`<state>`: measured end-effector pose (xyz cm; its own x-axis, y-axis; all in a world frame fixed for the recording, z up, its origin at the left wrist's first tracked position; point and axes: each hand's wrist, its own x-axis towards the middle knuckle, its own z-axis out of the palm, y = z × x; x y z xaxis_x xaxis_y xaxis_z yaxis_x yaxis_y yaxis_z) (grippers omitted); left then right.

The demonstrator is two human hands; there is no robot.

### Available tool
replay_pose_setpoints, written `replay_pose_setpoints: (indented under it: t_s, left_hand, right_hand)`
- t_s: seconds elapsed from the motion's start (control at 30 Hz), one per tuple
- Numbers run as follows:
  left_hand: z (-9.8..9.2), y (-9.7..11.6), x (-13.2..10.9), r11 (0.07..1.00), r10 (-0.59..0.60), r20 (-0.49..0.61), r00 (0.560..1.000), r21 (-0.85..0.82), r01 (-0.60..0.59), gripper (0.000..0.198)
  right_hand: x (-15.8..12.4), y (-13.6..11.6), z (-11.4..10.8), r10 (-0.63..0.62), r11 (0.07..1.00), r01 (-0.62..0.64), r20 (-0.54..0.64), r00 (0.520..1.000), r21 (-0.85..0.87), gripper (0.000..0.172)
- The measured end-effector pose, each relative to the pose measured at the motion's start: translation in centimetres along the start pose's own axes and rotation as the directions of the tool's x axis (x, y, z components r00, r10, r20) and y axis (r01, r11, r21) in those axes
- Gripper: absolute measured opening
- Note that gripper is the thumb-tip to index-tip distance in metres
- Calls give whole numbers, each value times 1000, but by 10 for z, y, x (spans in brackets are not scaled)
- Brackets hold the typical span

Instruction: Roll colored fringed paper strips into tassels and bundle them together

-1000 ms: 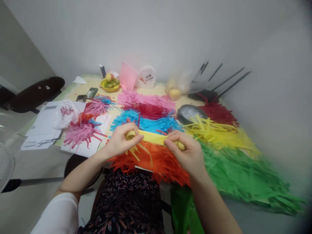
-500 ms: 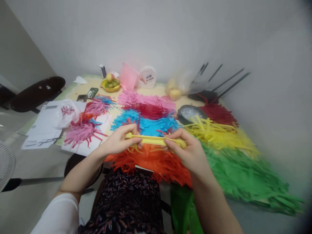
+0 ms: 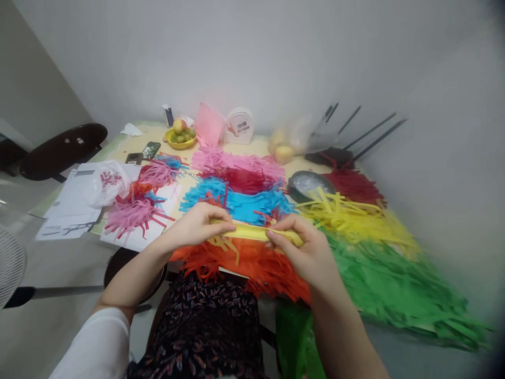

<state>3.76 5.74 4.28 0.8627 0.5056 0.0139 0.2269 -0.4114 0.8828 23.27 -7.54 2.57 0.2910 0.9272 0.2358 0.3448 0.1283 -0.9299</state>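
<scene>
While the left hand [image 3: 195, 227] and right hand [image 3: 305, 251] pinch its ends, a yellow fringed strip [image 3: 252, 230] spans just above the orange fringe [image 3: 252, 263].
Each grip is closed on it; pulling too hard could tear the thin paper. The label on the white tub [image 3: 239, 125] at the back of the surface [image 3: 260, 145] is too blurred to read.
</scene>
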Motion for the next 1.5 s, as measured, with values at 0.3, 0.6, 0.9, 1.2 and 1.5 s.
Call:
replay_pose_setpoints:
  t_s: [0.3, 0.6, 0.9, 1.2, 1.5]
  left_hand:
    - [1, -5, -5, 901, -68, -114, 991, -433, 12, 21]
    - [7, -17, -7, 898, 97, -228, 969, -399, -184, 15]
    - [5, -13, -13, 976, 218, -301, 928, 50, -213, 16]
    - [1, -10, -10, 976, 213, -157, 964, 86, -202, 16]
    - [15, -7, -12, 873, -8, -135, 991, -484, -59, 16]
  right_hand:
    - [2, 14, 2, 73, 981, -67, -28, 997, 184, 11]
    - [3, 26, 11, 54, 929, -18, -87, 995, 369, 9]
    - [-4, 9, 7, -212, 962, 190, -100, 972, -196, 9]
    - [-4, 7, 6, -132, 981, 129, -9, 991, -142, 7]
    - [-5, 5, 7, 39, 990, -37, -13, 999, 139, 11]
